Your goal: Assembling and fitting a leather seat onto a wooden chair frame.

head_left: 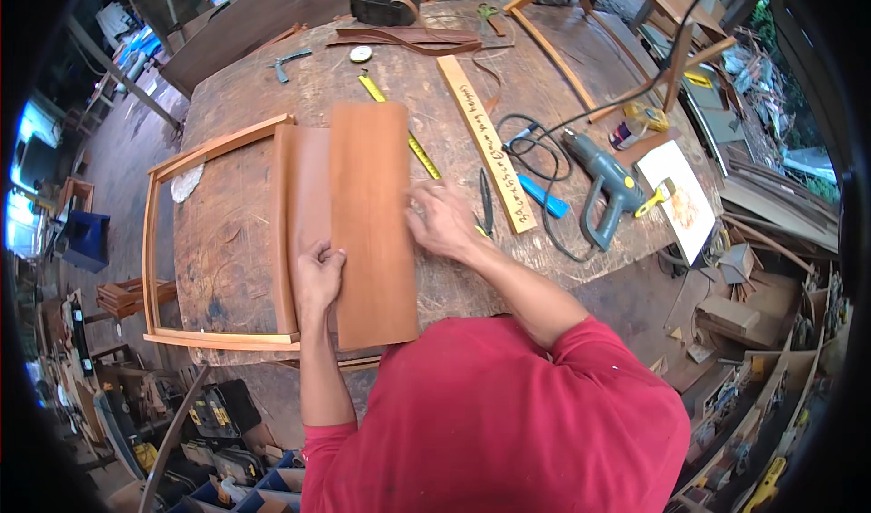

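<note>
The brown panel (372, 227) is pointing longways, twelve to six o'clock. The left hand (319, 282) is curling at its nine-o'clock edge, the right hand (443, 219) at three; grips I can't tell.

the left hand (318, 275) is loosely curled, thumb (337, 257) pointing right, its left forearm (325, 359) reaching straight forward; the right hand (443, 217) bends its slightly blurred fingers (417, 206), the right forearm (526, 286) slanting forward and leftward.

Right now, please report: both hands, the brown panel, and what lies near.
Left hand at left edge of brown panel; right hand at right edge, grips unclear. Yellow tape measure partly hidden by panel; wooden frame to the left.
</note>
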Available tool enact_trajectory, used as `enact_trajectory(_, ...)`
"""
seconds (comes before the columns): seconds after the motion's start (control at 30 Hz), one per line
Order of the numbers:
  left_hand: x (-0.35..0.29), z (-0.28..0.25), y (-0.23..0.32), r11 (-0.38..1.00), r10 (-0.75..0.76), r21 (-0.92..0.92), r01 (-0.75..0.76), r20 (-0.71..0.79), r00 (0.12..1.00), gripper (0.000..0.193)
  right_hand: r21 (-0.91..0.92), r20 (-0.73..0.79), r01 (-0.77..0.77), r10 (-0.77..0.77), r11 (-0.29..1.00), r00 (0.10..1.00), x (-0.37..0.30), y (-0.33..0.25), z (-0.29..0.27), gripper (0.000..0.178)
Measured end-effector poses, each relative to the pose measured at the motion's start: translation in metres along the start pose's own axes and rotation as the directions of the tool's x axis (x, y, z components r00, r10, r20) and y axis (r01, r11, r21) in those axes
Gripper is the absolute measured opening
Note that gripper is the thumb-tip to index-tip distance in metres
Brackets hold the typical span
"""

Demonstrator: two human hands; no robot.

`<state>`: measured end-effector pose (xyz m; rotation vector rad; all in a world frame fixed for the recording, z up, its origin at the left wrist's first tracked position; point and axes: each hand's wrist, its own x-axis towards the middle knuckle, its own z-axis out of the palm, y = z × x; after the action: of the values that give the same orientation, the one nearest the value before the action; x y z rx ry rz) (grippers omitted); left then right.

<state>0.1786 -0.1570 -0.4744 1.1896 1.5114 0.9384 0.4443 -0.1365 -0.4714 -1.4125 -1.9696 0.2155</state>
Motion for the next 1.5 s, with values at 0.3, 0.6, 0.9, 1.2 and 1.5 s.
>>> enact_trajectory(0.3, -0.027, 0.014, 0.044, 0.808, 0.131, -0.563, -0.172, -0.112, 0.985, 0.018, -0.304, 0.322, -0.318, 0.410, 0.898, 0.853, -0.060, 0.029, -0.018, 0.064)
enact_trajectory(0.6, -0.064, 0.073, 0.108, 0.895, 0.379, -0.207, -0.395, -0.114, 0.918, 0.021, 0.070, 0.040, -0.282, 0.280, 0.957, 0.959, -0.124, 0.022, -0.122, 0.079)
enact_trajectory(0.9, -0.017, 0.213, 0.005, 0.985, 0.150, 0.077, -0.153, 0.038, 0.988, 0.025, 0.058, -0.434, -0.241, 0.242, 0.969, 0.868, -0.277, 0.045, -0.228, 0.086)
enact_trajectory(1.2, -0.056, 0.254, -0.041, 0.801, 0.451, 0.305, -0.515, 0.258, 0.854, 0.037, 0.959, -0.281, 0.164, 0.841, 0.231, 0.461, -0.318, 0.107, -0.322, 0.060)
enact_trajectory(1.5, -0.073, 0.148, -0.051, 0.890, 0.286, 0.415, -0.191, -0.180, 0.941, 0.032, 0.995, -0.017, 0.098, 0.881, -0.033, 0.474, -0.320, 0.146, -0.313, 0.048)
